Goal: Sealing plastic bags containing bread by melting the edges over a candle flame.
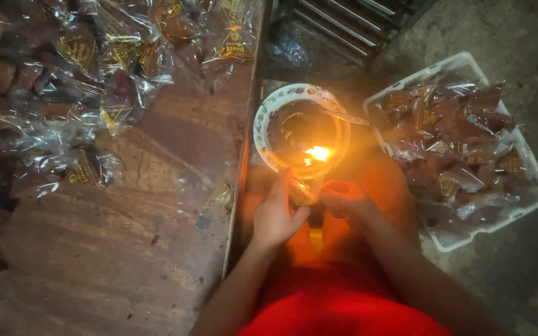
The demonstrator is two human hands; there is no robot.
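Clear plastic packet (306, 190) is pinched between the 2 hands, left (276, 214) and right (342, 198), just below the flame (317, 153) in the bowl (268, 112).

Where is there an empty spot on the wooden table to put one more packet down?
The wooden table is bare in its near part, between the heap of wrapped packets and the edge beside the left hand. A smaller bare strip runs toward the flame bowl. The far left is crowded, and the white crate is full.
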